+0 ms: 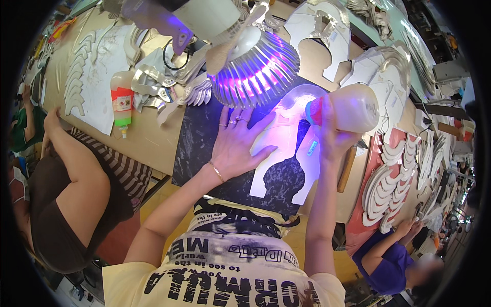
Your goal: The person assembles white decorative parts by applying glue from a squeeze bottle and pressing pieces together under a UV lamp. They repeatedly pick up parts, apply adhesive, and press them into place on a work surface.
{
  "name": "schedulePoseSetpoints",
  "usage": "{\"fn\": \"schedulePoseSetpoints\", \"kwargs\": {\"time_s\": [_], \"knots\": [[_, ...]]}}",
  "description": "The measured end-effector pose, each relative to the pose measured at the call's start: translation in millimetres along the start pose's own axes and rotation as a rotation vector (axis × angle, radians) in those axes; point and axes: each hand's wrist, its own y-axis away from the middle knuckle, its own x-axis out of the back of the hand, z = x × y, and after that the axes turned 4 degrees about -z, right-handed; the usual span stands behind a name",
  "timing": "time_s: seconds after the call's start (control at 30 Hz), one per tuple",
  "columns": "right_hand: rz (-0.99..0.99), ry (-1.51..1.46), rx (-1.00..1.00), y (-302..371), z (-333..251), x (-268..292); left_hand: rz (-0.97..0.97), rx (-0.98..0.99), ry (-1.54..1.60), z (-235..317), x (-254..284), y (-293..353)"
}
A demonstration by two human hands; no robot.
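My left hand [236,140] lies flat with its fingers spread, wearing rings and a bracelet. It presses on the left side of a white arch-shaped cut-out piece [311,176]. That piece rests on a black marbled board [197,120], whose surface shows through the gap in the cut-out. My right hand [335,138] is wrapped round a pale squeeze bottle [360,108], tipped on its side above the piece's right part. The bottle's red and teal end points left; its tip is hard to make out. A finned lamp [255,69] overhead casts violet light on the piece.
A red-labelled bottle [123,100] and metal templates [151,77] lie to the left. More white cut-outs [319,30] lie beyond the lamp. At right are a wooden handle [347,169] and curved white strips [383,194] on a red sheet. People sit on both sides.
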Motion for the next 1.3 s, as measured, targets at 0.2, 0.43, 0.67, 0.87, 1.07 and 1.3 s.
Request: {"fn": "schedulePoseSetpoints", "kwargs": {"time_s": [0.2,0.43,0.67,0.87,1.07,1.3], "knots": [[-0.016,-0.012,0.096,5.0,-0.7,-7.3,-0.009,0.007,-0.008,0.1,-0.9,1.1],[-0.027,-0.058,0.097,18.1,-0.6,-4.9,-0.016,0.01,-0.011,0.5,0.3,0.1],[-0.055,-0.011,0.175,21.5,0.5,-2.9,0.001,-0.026,-0.051,-0.4,0.2,-0.2],[-0.073,0.024,0.218,25.1,-0.7,-2.3,-0.032,0.024,-0.005,0.8,0.3,0.1],[-0.1,-0.014,0.11,29.6,-2.6,0.1,-0.044,0.032,-0.014,0.7,-0.1,-0.2],[-0.078,0.008,0.071,35.7,-7.2,5.3,-0.021,0.006,-0.009,-0.5,0.0,-0.1]]}}
